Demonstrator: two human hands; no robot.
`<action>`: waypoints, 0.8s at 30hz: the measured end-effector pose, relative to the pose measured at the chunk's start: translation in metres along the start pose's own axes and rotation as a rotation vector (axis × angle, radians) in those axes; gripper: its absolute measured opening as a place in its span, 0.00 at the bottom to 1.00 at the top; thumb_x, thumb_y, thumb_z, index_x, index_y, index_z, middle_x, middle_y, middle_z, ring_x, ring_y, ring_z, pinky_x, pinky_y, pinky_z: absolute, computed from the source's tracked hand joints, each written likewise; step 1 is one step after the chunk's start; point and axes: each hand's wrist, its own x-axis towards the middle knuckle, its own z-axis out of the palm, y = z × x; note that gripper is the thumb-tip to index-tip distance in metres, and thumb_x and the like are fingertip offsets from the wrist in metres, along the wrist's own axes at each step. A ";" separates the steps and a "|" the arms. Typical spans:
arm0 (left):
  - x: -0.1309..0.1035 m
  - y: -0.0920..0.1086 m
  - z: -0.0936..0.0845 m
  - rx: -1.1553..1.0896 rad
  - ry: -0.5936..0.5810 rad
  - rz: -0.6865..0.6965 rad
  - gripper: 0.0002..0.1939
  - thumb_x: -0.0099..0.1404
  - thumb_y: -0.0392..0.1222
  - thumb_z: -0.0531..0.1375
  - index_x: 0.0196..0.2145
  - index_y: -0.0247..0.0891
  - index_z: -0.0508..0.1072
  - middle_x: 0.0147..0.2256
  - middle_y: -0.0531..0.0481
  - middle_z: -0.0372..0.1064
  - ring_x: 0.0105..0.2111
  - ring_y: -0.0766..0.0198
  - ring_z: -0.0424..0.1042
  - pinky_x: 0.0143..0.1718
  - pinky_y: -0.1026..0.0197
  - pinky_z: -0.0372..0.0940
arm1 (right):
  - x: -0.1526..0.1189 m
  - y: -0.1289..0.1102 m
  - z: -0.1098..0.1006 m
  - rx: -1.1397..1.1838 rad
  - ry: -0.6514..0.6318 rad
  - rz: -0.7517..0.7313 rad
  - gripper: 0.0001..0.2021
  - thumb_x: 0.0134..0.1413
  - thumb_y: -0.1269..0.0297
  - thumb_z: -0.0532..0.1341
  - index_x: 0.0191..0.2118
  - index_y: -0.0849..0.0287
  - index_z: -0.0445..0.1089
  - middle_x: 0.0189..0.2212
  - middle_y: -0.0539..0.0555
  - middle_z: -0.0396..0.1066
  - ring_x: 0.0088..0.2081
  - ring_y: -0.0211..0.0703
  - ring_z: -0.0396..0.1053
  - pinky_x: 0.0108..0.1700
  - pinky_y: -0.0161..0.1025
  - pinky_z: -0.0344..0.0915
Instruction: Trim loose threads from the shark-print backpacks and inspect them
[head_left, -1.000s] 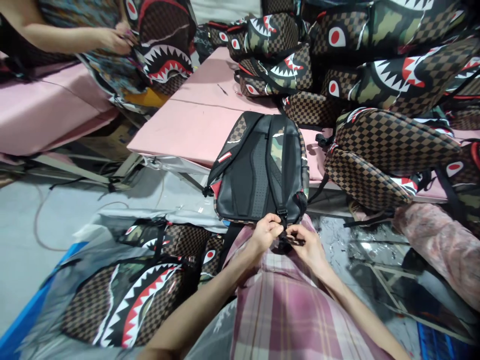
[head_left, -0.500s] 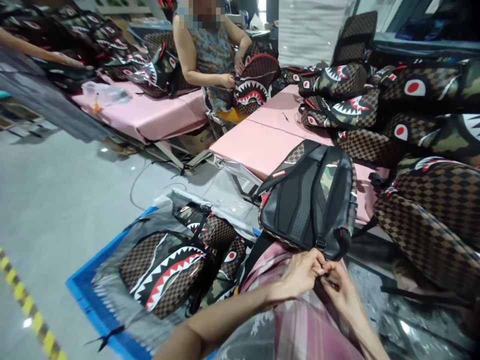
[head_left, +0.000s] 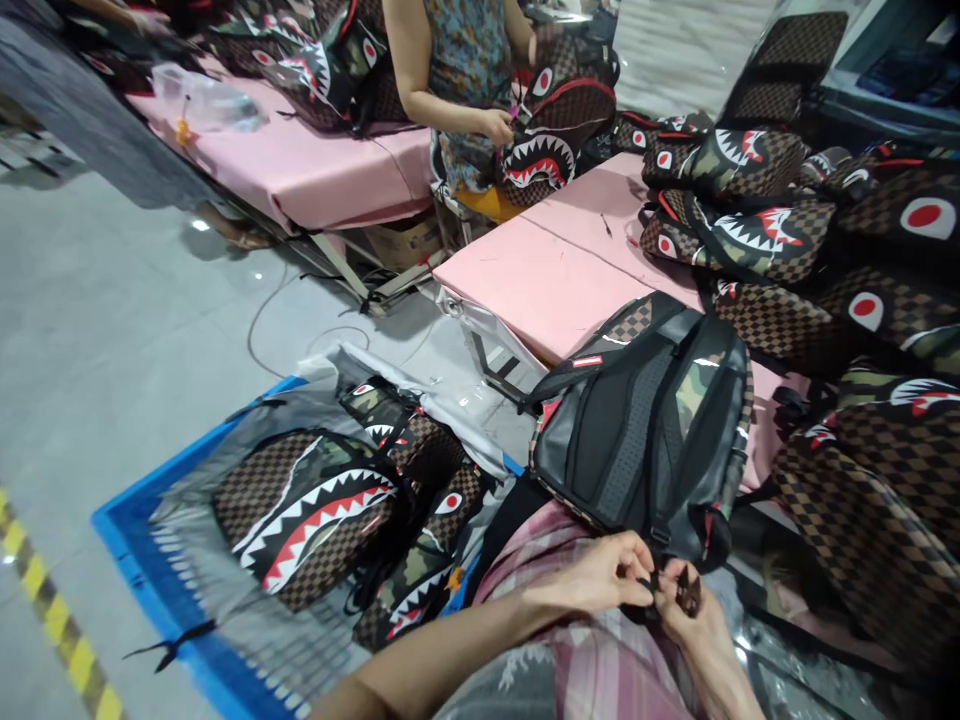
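Observation:
A backpack (head_left: 626, 440) with black padded back panel, shoulder straps and checkered and camouflage sides leans from the pink table's edge towards my lap, its back facing me. At its lower end, my left hand (head_left: 611, 572) pinches a black strap (head_left: 640, 592). Close beside it, my right hand (head_left: 688, 600) is closed on the same black strap, with a dark bunched piece inside its curled fingers; I cannot make out its exact shape. The two hands almost touch, above the pink plaid cloth (head_left: 600, 660) over my lap.
Left of me, a blue crate (head_left: 142, 590) lined with grey plastic holds several shark-mouth backpacks (head_left: 322, 520). More backpacks (head_left: 885, 480) are piled at right on the pink table (head_left: 540, 270). Across it a person (head_left: 469, 90) handles another bag; a second person (head_left: 97, 120) stands far left.
My view has shifted, so the table and bags sit differently. My hands have moved slightly apart along the strap, and more of the dark piece shows in my right fingers.

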 end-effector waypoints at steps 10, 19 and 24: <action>-0.022 -0.019 -0.010 0.682 0.234 0.373 0.15 0.55 0.27 0.52 0.38 0.40 0.70 0.35 0.50 0.72 0.37 0.61 0.68 0.38 0.62 0.59 | 0.003 -0.005 0.015 -0.324 -0.248 -0.195 0.10 0.44 0.70 0.57 0.35 0.55 0.59 0.27 0.47 0.65 0.29 0.38 0.66 0.33 0.35 0.62; -0.018 -0.016 -0.001 0.145 0.283 0.156 0.05 0.54 0.34 0.56 0.30 0.38 0.64 0.25 0.57 0.64 0.25 0.70 0.63 0.27 0.68 0.56 | 0.001 -0.009 0.018 0.167 -0.160 0.047 0.12 0.35 0.69 0.61 0.29 0.56 0.56 0.22 0.42 0.56 0.20 0.29 0.51 0.22 0.29 0.48; -0.025 -0.011 0.001 0.119 0.355 0.098 0.06 0.52 0.36 0.58 0.29 0.37 0.62 0.24 0.57 0.65 0.25 0.69 0.65 0.28 0.68 0.58 | -0.002 -0.015 0.020 0.279 -0.187 0.079 0.14 0.34 0.68 0.62 0.29 0.57 0.55 0.20 0.41 0.55 0.19 0.27 0.46 0.20 0.29 0.43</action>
